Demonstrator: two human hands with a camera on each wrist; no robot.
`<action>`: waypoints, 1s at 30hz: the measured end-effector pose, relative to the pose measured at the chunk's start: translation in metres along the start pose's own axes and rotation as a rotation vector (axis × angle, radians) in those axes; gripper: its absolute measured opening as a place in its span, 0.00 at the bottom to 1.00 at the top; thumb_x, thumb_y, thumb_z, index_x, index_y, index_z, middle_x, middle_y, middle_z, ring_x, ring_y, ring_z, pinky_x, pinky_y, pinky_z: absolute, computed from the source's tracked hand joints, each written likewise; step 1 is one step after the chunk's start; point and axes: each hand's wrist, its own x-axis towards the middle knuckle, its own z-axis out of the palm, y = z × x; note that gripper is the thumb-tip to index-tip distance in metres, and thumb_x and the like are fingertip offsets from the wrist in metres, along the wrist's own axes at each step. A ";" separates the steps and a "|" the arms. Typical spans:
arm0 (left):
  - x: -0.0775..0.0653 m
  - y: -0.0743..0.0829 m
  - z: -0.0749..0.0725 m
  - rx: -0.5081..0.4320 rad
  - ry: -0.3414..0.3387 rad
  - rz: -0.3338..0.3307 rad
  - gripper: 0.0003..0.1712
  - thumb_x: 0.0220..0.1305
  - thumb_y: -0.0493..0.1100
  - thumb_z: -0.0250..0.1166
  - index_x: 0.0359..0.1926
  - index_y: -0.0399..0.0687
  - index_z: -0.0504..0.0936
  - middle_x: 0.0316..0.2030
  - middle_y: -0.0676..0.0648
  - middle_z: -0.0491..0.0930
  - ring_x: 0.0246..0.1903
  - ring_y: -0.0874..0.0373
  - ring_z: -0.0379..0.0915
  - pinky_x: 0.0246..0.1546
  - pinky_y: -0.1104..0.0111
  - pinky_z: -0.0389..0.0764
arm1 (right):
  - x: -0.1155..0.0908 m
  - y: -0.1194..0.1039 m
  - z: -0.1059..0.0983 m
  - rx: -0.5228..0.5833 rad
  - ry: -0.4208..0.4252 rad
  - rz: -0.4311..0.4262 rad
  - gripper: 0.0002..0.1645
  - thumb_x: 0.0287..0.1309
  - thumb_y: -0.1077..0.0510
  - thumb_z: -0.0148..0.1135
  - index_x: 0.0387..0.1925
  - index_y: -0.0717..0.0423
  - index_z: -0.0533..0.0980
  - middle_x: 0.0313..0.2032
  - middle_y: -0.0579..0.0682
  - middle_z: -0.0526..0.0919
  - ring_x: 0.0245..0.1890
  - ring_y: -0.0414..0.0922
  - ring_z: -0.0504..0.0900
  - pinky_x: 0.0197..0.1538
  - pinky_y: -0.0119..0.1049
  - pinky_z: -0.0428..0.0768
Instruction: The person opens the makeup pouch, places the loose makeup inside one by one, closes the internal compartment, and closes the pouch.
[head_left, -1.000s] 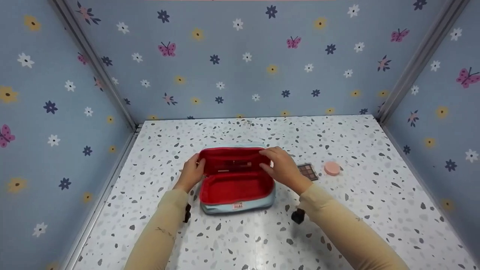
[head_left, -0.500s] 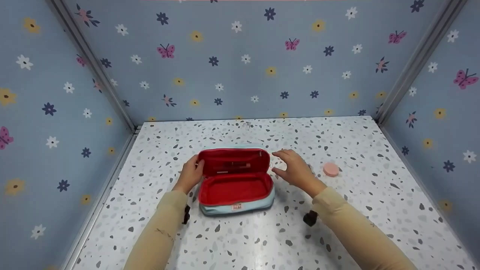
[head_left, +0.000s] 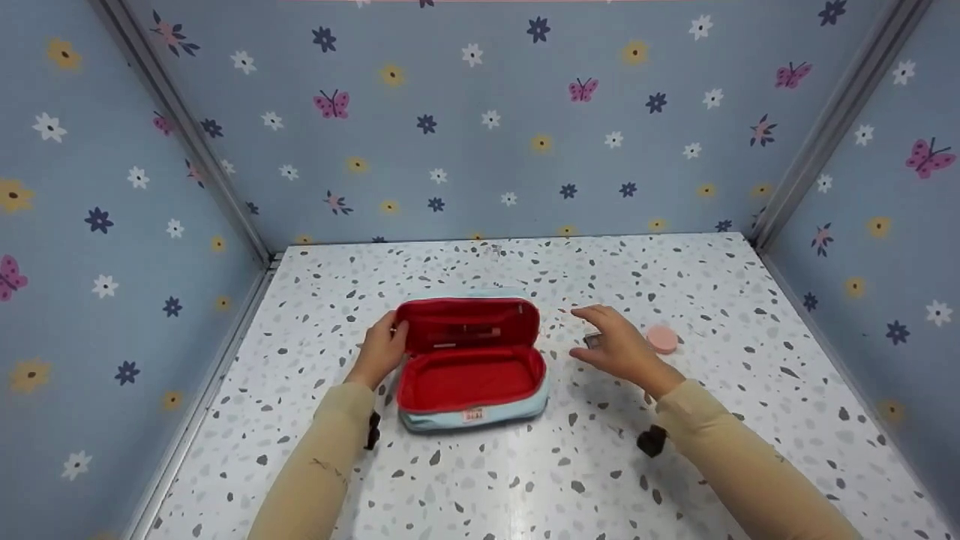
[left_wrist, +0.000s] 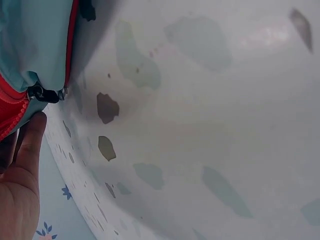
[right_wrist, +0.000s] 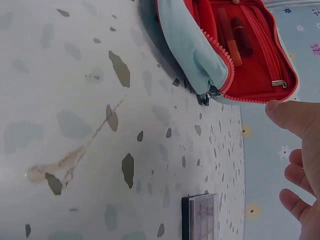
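Observation:
A light blue zip pouch [head_left: 480, 421] with a red lining lies unzipped on the tabletop, its lid raised. My left hand [head_left: 380, 351] grips the lid's left edge, thumb inside; in the left wrist view its fingers [left_wrist: 32, 142] are beside the zip corner. Slim stick-like items [right_wrist: 230, 37] sit behind mesh in the lid. Off the pouch's right side, my right hand [head_left: 619, 345] hovers with fingers spread, holding nothing. Beneath it, mostly hidden in the head view, lies an eyeshadow palette [right_wrist: 202, 217] with a clear cover.
A round pink case [head_left: 662, 340] lies just right of my right hand. The speckled white tabletop [head_left: 480, 487] is bounded by flower-patterned panels [head_left: 480, 135] at the back and both sides. Black wrist gear [head_left: 652, 441] hangs below the right sleeve.
My right hand has let go of the lid's right edge and moved right, over the palette. The left hand keeps its hold, and the lid stays up.

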 end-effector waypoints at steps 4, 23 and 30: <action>0.000 0.000 0.001 0.002 0.005 0.003 0.17 0.86 0.40 0.51 0.62 0.34 0.80 0.53 0.34 0.87 0.50 0.44 0.84 0.54 0.56 0.86 | -0.006 0.009 -0.004 0.024 -0.004 0.010 0.41 0.58 0.61 0.83 0.70 0.63 0.77 0.66 0.62 0.82 0.68 0.61 0.79 0.70 0.60 0.80; 0.000 0.001 -0.002 0.003 0.014 0.020 0.17 0.85 0.38 0.51 0.62 0.33 0.80 0.52 0.33 0.87 0.50 0.41 0.85 0.53 0.55 0.87 | -0.008 0.046 -0.023 0.054 -0.215 0.138 0.56 0.54 0.54 0.85 0.80 0.59 0.66 0.78 0.66 0.69 0.79 0.68 0.65 0.80 0.69 0.63; 0.000 0.002 0.000 -0.001 0.001 0.013 0.19 0.86 0.39 0.51 0.65 0.34 0.79 0.56 0.33 0.86 0.53 0.42 0.84 0.57 0.52 0.86 | -0.009 0.057 -0.015 0.047 -0.232 0.158 0.59 0.52 0.55 0.85 0.81 0.59 0.65 0.78 0.66 0.69 0.79 0.68 0.66 0.80 0.68 0.64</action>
